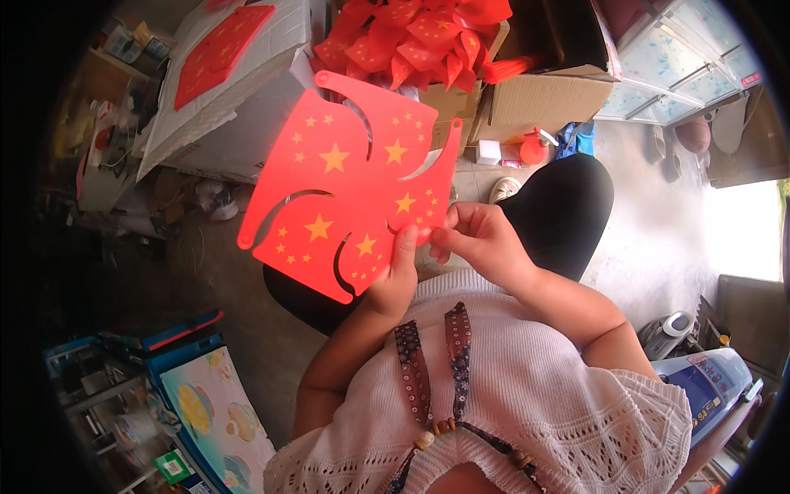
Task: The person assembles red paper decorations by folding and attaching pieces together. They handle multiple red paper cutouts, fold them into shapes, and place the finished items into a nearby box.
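Red sheet (354, 193) with yellow stars is in both hands, lying up and left of the fingertips. Roughly square, four curved slits, narrow arms with small holes at the ends.

Left hand (395, 276): closed on the sheet's lower right edge, thumb on the front face, other fingers behind it and mostly hidden. Right hand (481, 243): fingers curled, thumb and index narrowed to a pinch on a small tab at the same edge, just right of the left thumb. Exact contact on the tab is partly covered.

Right below the fingers: white knit top (535, 354) with patterned ties (457, 362) and beads. Black trousers (568, 218) either side of the hands, right knee up and right of the right fingers.

Past that knee, above the right fingers: pale shoe (504, 190), then small white box (488, 152) and red bottle (535, 148) on the floor (638, 193).

Further up from the fingers: open cardboard box (527, 103), with a heap of red starred pieces (411, 41) to its left. Up and left, beyond the sheet: white carton (226, 132) with a flat red stack (220, 56) on top. Farthest, upper right of the fingers: glass-fronted cabinet (687, 62).
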`<action>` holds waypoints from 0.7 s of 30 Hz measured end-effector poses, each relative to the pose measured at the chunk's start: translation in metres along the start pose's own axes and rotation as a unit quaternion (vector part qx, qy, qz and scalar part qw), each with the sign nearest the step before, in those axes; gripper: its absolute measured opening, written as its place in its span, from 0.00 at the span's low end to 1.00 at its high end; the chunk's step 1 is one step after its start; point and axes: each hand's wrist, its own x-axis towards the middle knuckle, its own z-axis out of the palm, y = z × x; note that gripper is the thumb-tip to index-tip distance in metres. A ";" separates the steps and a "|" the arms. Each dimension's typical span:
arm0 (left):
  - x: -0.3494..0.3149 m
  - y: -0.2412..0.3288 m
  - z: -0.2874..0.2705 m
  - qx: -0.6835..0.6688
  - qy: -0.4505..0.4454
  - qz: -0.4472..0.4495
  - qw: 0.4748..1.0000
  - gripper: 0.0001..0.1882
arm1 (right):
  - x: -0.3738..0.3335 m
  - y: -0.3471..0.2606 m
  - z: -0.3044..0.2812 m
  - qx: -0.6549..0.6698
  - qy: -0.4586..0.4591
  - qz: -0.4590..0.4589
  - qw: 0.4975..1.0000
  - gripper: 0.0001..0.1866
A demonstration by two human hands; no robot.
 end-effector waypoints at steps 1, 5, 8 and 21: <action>-0.002 -0.001 -0.001 -0.005 -0.012 -0.006 1.000 0.10 | -0.001 -0.002 0.001 -0.031 0.009 -0.005 0.999 0.05; -0.004 -0.005 -0.004 0.029 -0.037 0.013 0.999 0.10 | -0.002 -0.006 0.004 -0.128 0.037 -0.027 0.991 0.05; -0.002 -0.006 -0.006 0.050 -0.056 0.037 0.997 0.11 | -0.002 -0.005 0.006 -0.173 0.061 -0.052 0.982 0.06; 0.005 -0.004 0.003 0.036 0.038 0.015 0.999 0.15 | 0.007 0.005 -0.007 0.064 -0.036 0.016 0.997 0.08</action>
